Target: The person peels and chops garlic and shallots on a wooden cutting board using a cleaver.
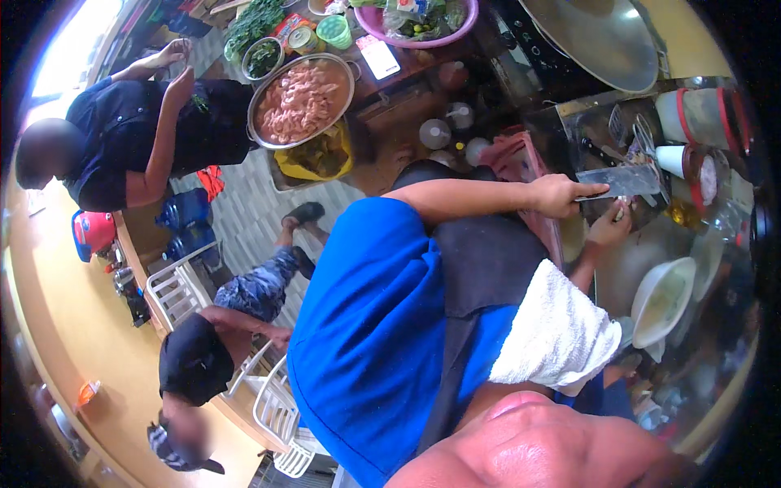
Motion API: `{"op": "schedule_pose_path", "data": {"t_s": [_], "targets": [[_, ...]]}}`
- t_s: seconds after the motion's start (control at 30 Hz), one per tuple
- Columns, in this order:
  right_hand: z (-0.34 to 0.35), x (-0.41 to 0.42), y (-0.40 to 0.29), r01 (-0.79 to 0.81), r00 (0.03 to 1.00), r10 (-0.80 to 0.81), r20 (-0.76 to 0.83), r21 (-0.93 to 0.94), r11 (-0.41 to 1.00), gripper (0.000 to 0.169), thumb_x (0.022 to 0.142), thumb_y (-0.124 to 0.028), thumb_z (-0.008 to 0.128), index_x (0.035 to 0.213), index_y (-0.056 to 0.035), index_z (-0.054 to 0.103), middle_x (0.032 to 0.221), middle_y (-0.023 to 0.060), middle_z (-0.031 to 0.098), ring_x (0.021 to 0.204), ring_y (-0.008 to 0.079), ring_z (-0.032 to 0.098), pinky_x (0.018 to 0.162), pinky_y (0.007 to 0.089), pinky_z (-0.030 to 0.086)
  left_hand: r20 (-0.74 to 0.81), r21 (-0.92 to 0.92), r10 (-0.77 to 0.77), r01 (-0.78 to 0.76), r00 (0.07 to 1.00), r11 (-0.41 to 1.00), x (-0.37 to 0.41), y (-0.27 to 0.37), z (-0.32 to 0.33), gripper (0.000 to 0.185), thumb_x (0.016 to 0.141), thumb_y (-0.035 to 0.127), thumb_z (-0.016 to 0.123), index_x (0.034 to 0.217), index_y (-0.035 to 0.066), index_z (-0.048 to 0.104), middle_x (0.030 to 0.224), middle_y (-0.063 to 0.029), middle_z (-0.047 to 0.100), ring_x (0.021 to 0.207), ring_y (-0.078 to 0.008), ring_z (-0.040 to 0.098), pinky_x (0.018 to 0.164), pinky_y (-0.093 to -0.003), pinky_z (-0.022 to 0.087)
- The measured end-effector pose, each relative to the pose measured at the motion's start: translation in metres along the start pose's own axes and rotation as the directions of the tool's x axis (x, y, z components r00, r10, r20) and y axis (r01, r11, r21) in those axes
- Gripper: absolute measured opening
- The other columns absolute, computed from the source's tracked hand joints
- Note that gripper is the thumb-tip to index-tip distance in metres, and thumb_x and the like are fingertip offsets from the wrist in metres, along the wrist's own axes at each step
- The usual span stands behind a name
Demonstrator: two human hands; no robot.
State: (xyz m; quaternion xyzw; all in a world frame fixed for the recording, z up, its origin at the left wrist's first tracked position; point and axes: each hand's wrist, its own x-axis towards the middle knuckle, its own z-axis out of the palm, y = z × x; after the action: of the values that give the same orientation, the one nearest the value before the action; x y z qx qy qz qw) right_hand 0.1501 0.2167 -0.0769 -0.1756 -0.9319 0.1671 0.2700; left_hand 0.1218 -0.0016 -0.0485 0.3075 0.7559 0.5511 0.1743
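My left hand (554, 195) grips a cleaver (628, 182), its index finger stretched along the wide metal blade. Just below the blade, my right hand (607, 227) pinches a small pale piece of food (621, 210), perhaps garlic. Both hands are over a dark work surface at the right, where the board under them is mostly hidden. Beyond the blade lie a black-handled knife (595, 149) and a wire whisk (642, 135). A white cup (670, 160) stands close to the blade's far end.
A large wok (601, 39) sits at the top right. White bowls (662, 299) stand beside my right forearm. Farther off are a pan of raw sliced meat (302, 102), a pink basin of vegetables (418, 39) and a phone (378, 58). Two other people are at the left, near white chairs (177, 293).
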Motion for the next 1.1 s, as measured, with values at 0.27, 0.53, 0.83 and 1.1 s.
{"op": "schedule_pose_path", "data": {"t_s": [0.27,0.53,0.83,1.1], "targets": [[0.023,0.007,0.042,-0.186,0.982,0.184,0.041,0.385,0.904,0.030,0.089,-0.020,0.061,0.102,0.0064,0.061,0.107,0.0183,0.063,0.099,0.0257,0.062,0.086,0.0333,0.049,-0.020,0.042,0.043,-0.042,0.999,0.998,-0.019,-0.013,-0.016,0.077,0.076,0.015,0.060,0.142,0.041,0.029,0.083,-0.0214,0.063,0.070,-0.0388,0.062,0.064,-0.0482,0.048],[0.016,0.026,0.066,-0.374,0.921,0.385,-0.056,0.150,0.915,0.033,0.086,-0.020,0.061,0.103,0.0089,0.061,0.104,0.0205,0.064,0.095,0.0302,0.062,0.084,0.0348,0.047,0.015,0.038,0.008,-0.009,1.000,0.999,-0.030,-0.001,-0.056,0.077,0.074,0.015,0.059,0.141,0.039,0.031,0.083,-0.0188,0.065,0.073,-0.0370,0.063,0.068,-0.0465,0.050],[0.015,0.024,0.031,-0.446,0.884,0.443,-0.148,0.013,0.895,0.034,0.084,-0.026,0.061,0.097,0.0057,0.064,0.097,0.0209,0.066,0.088,0.0315,0.064,0.079,0.0384,0.048,0.019,0.004,-0.008,0.008,1.000,1.000,-0.054,-0.012,-0.126,0.079,0.073,0.014,0.060,0.140,0.043,0.030,0.080,-0.0184,0.064,0.072,-0.0373,0.063,0.067,-0.0462,0.050],[0.002,0.018,-0.003,-0.500,0.851,0.469,-0.237,-0.094,0.861,0.036,0.084,-0.031,0.062,0.091,0.0031,0.067,0.093,0.0193,0.067,0.084,0.0318,0.064,0.076,0.0401,0.049,0.047,0.017,-0.012,0.012,0.999,1.000,-0.071,-0.033,-0.169,0.076,0.073,0.013,0.057,0.140,0.042,0.032,0.081,-0.0201,0.063,0.072,-0.0379,0.063,0.066,-0.0470,0.050]]}}
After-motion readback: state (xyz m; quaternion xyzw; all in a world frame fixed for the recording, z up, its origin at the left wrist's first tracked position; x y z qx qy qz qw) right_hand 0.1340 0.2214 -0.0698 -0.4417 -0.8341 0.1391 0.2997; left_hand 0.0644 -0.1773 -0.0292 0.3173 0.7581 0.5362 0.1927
